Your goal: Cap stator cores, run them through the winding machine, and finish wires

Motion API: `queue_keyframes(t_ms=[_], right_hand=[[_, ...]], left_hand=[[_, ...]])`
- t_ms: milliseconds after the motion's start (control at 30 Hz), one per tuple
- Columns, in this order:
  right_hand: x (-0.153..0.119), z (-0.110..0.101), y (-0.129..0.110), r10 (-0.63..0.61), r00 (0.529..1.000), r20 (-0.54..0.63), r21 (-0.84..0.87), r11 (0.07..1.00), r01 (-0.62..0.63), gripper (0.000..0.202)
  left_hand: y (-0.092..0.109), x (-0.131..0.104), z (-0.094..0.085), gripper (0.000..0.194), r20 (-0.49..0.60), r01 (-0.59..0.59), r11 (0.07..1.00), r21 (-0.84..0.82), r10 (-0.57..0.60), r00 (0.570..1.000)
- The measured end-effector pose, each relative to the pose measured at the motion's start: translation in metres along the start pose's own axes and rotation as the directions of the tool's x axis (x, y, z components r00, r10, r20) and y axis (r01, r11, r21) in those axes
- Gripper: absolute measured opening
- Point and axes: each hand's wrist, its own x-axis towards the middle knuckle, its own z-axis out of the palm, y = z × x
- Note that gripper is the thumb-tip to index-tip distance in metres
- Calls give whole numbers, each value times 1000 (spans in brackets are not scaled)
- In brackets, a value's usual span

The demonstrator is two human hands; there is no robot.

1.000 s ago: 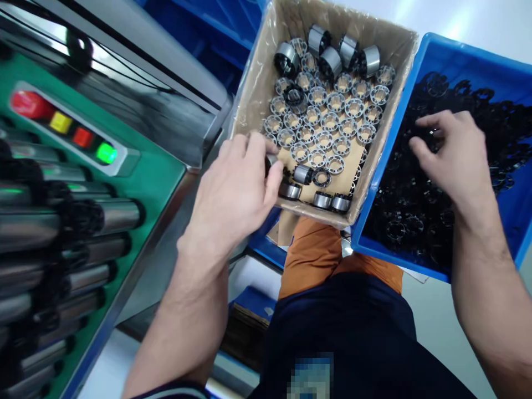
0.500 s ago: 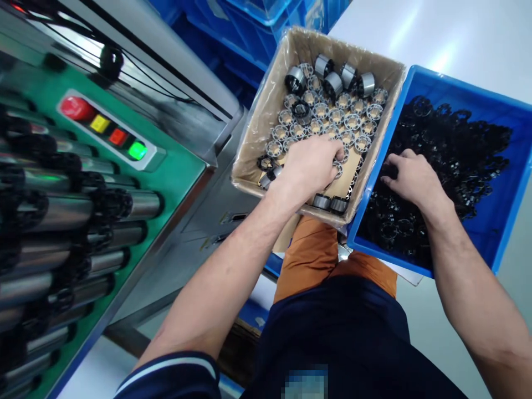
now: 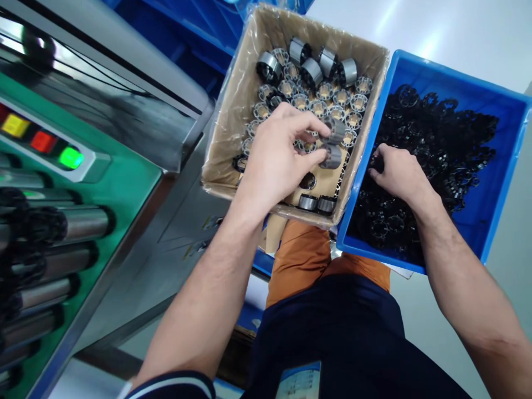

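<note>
My left hand [image 3: 276, 155] is above the plastic-lined cardboard box [image 3: 228, 133], its fingers and thumb closed on metal stator cores [image 3: 334, 131]; two grey ones show, slightly blurred. Below them in the box stand rows of similar toothed ring cores [image 3: 319, 107]. Several cores with black end pieces [image 3: 311, 72] lie on top at the far side. My right hand [image 3: 401, 172] reaches into the blue bin [image 3: 499, 210], thumb and fingers pinched on a black plastic ring piece [image 3: 377, 162], partly hidden. A heap of such black plastic rings [image 3: 449, 133] fills much of the bin.
To the left is a green machine top [image 3: 137, 188] with rows of silver cylinders [image 3: 83, 223] and a panel of lit buttons [image 3: 71, 158]. Blue crates [image 3: 187, 27] stand behind the box. A white table [image 3: 457, 33] extends at the far right.
My left hand has lifted from the box floor with the stator cores in its fingers. My right hand stays in the bin, fingers now closer together. The whole view has shifted.
</note>
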Motion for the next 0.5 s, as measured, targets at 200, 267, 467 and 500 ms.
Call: queue_keyframes(t_ms=[200, 267, 467, 500], right_hand=[[1, -8, 2, 16, 1000, 15, 97, 995, -18, 50], [-1, -16, 8, 35, 999, -19, 196, 980, -31, 43], [-15, -45, 12, 151, 945, -292, 427, 904, -12, 13], [-18, -48, 9, 135, 926, -353, 484, 873, 57, 14]], left_hand=[[3, -12, 34, 37, 102, 153, 648, -746, -116, 988], [8, -16, 44, 34, 164, 199, 481, -854, -115, 980], [14, -26, 64, 46, 196, 231, 323, -918, -139, 971], [14, -27, 65, 48, 186, 222, 315, -923, -143, 972]])
